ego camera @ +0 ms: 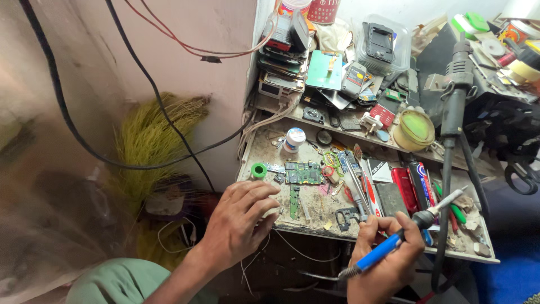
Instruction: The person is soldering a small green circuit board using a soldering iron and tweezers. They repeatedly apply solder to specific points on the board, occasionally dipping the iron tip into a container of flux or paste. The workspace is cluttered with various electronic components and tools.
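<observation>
A blue-handled soldering iron (394, 239) is gripped in the closed right hand (385, 256). The left hand (239, 222) is rested, fingers spread open, on the workbench edge (306, 228), near a green circuit board (304, 172).

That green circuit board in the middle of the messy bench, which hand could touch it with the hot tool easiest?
Probably the right hand: it already grips the blue-handled soldering iron. The empty left hand rests at the bench edge, nearer the green circuit board.
</observation>
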